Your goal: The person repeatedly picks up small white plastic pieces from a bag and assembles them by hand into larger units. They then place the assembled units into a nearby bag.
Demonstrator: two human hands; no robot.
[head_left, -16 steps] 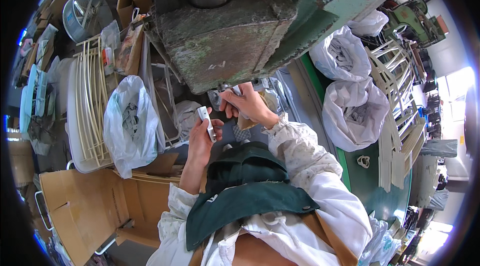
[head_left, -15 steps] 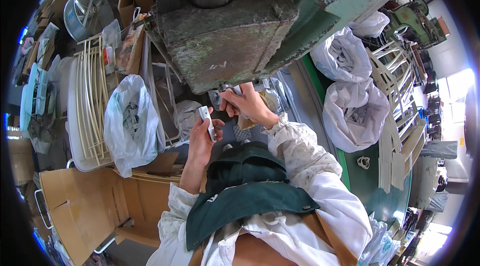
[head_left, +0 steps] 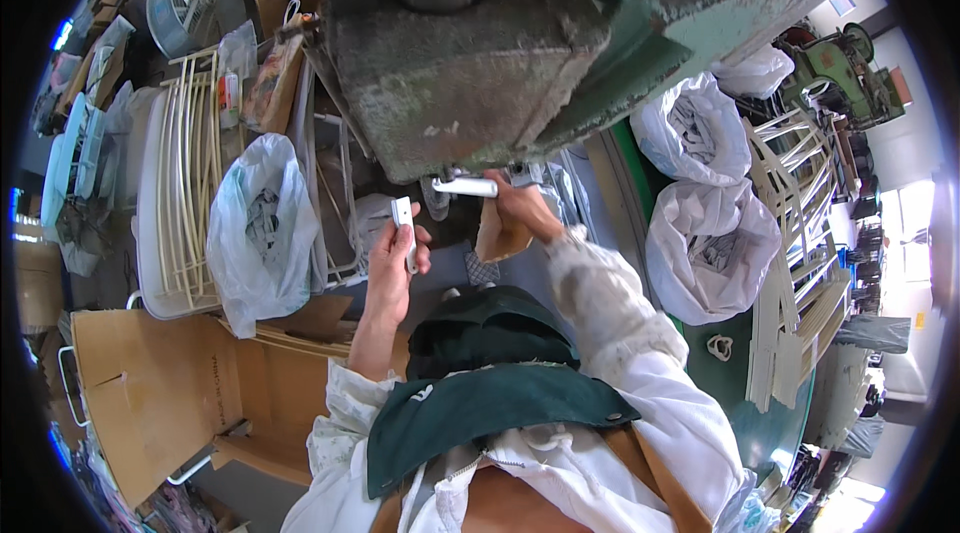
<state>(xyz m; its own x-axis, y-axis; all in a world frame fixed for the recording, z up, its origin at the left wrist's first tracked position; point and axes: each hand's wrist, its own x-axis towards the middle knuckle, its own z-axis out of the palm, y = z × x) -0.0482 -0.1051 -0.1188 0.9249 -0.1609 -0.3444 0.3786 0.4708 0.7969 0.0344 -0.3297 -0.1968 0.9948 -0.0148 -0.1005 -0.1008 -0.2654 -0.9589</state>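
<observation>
In my left hand point(head_left: 396, 261) is a narrow white channel-shaped piece point(head_left: 403, 225), held upright with a small dark hole near its top. The fingers and thumb close around its lower part. My right hand point(head_left: 528, 209) reaches in under the heavy, worn green-grey machine head point(head_left: 455, 103). A second white piece point(head_left: 466, 187) lies level at that head's lower edge, its right end against my right hand. The machine and the piece partly hide those fingers, so their grip does not show. Below this hand is a brown cardboard piece point(head_left: 500, 235).
On the left stand a white plastic bag of scrap pieces point(head_left: 262, 233), long pale strips point(head_left: 186, 183) and an open cardboard box point(head_left: 150, 393). To the right, two white sacks point(head_left: 708, 263) point(head_left: 695, 123) of pieces stand by bundled strips point(head_left: 775, 353) on a green table point(head_left: 735, 388).
My right hand has shifted right, exposing the level white piece under the machine head. The left hand has moved slightly left, still holding its piece. The whole view has shifted a little.
</observation>
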